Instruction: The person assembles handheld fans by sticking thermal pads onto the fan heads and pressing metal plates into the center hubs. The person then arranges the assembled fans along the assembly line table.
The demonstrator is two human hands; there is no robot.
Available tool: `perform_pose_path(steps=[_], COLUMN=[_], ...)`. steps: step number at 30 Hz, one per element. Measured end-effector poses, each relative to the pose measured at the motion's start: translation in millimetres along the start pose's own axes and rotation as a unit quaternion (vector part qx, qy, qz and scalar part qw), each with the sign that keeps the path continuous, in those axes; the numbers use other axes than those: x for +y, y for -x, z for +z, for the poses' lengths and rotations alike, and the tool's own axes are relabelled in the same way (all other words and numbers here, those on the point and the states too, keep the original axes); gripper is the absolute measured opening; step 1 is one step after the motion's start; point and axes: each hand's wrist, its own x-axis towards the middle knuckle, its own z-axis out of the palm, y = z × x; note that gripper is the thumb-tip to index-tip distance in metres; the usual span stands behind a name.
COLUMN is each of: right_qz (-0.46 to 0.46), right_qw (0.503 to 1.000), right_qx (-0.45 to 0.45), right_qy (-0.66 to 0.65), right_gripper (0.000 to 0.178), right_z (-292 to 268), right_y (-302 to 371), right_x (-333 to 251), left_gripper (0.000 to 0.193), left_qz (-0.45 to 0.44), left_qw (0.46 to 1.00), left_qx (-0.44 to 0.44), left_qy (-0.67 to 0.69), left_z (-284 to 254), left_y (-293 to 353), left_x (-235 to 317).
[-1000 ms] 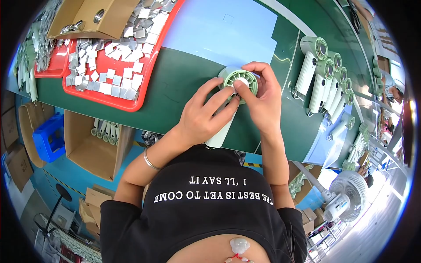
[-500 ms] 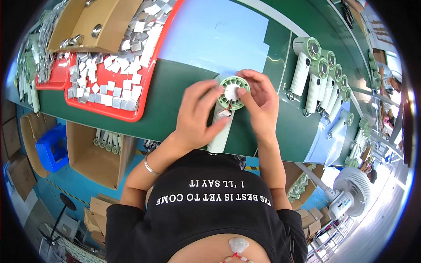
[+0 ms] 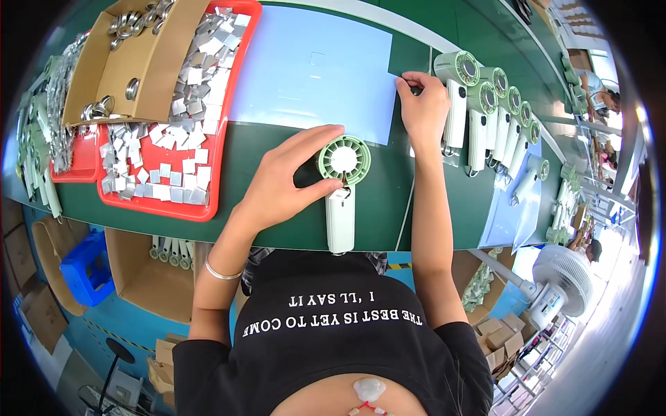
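A pale green and white handheld fan [image 3: 340, 220] stands out against the green table before me, its round slotted head away from me and its handle toward me. My left hand [image 3: 281, 173] curves round the left side of the head, fingers at its far rim and thumb by the joint with the handle. A white disc and short dark and red wires show in the head. Farther right, my right hand [image 3: 426, 109] is beside the edge of a blue sheet [image 3: 312, 76], fingers curled and thumb near the index fingertip. Whatever lies between them is too small to make out.
At left, a red tray [image 3: 217, 166] holds small silvery and white squares, with a cardboard box [image 3: 111, 73] of metal rings on it. Several finished-looking handheld fans [image 3: 457, 114] line up on the right. A white electric fan [image 3: 555, 291] stands beyond the table's right edge.
My right hand has left the fan and moved away to the right, toward the blue sheet's edge. My left hand stays at the fan's head, its fingers now round the rim.
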Motion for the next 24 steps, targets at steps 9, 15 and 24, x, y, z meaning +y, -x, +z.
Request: perform_pose_path(steps=[9,15,24], right_qz=[0.039,0.065,-0.109], right_qw=[0.998,0.993,0.994], right_qx=[-0.039,-0.098,0.004], right_qy=[0.008,0.01,0.033], right_gripper=[0.018,0.018,0.014], right_z=[-3,-6,8], right_y=[-7,-17,11], right_x=[-10,-9,-7], left_gripper=[0.067,0.064,0.065], left_qz=[0.007,0.029,0.037], left_qw=[1.0,1.0,0.999], left_qx=[0.01,0.008,0.003], left_qy=[-0.002,-0.011,-0.008], left_z=[0,0,-1], left_y=[2,3,3], left_x=[-1,-4,-6])
